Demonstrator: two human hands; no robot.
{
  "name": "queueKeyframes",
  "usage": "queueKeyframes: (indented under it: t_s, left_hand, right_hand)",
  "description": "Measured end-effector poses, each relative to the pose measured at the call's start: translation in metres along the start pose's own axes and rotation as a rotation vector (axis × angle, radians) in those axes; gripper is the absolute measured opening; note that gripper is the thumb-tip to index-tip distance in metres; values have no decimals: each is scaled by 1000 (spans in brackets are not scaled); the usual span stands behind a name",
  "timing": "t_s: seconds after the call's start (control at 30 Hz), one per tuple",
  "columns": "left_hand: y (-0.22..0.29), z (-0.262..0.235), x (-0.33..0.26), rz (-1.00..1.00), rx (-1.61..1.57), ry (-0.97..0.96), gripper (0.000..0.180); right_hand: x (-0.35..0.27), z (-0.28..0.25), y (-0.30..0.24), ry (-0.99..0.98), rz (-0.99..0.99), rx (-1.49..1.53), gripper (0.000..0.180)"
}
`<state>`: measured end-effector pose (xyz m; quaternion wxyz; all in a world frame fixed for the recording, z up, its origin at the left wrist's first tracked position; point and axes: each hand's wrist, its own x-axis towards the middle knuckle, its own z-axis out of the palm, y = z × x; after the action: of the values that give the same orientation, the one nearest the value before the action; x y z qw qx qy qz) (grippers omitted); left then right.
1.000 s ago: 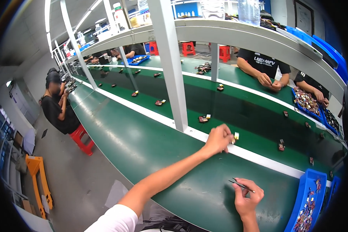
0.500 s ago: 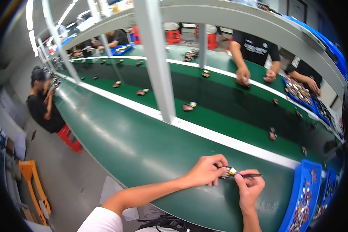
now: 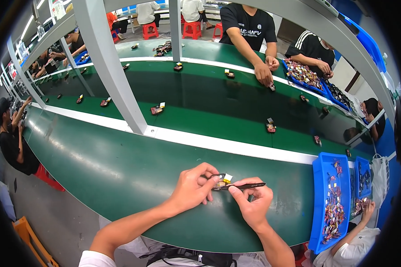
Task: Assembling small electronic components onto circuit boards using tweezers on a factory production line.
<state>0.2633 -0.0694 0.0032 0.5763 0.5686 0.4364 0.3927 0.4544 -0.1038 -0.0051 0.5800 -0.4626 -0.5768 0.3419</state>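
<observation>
My left hand (image 3: 192,186) is closed, its fingertips pinching a small electronic assembly (image 3: 227,178) with a dark casing and a white and yellow part sticking up. In my right hand (image 3: 254,204) lies a pair of slim black tweezers (image 3: 253,185), gripped between thumb and fingers, pointing left at the assembly. Both hands meet above the green tabletop (image 3: 165,153). Fingers partly cover the assembly, so the tweezers' tips and their exact contact are hidden.
A blue bin (image 3: 317,200) of small parts stands at the right, beside a smaller blue tray (image 3: 363,175). Beyond the white rail (image 3: 200,141) a conveyor belt (image 3: 200,95) carries several assemblies. A metal post (image 3: 107,66) rises at the left. Co-workers sit around the line.
The view has swung right, so the bin and the co-workers opposite show more fully. Both hands keep their holds on the assembly and the tweezers.
</observation>
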Motion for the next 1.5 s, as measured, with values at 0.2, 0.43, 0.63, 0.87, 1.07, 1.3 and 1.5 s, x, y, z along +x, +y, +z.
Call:
queueKeyframes:
  t_s: [0.2, 0.43, 0.63, 0.87, 1.07, 1.3, 1.5]
  left_hand:
    - [1, 3, -1, 31, -23, 37, 18]
    - [1, 5, -2, 42, -3, 50, 18]
    - [0, 9, -4, 113, 65, 66, 18]
    - [-4, 14, -4, 199, 102, 75, 18]
    - [-8, 18, -1, 248, 127, 92, 18]
    - [-11, 12, 7, 22, -62, 5, 20]
    - [-13, 6, 15, -123, -222, -147, 26]
  right_hand:
    - [1, -3, 0, 33, -51, -83, 10]
    - [1, -6, 3, -19, -24, -105, 11]
    - [4, -9, 4, -23, 119, 84, 11]
    - [9, -9, 1, 7, 284, 290, 9]
    - [9, -14, 5, -18, 252, 224, 9]
    - [10, -21, 6, -83, 203, 118, 11]
    - [10, -24, 13, -70, 124, 184, 12]
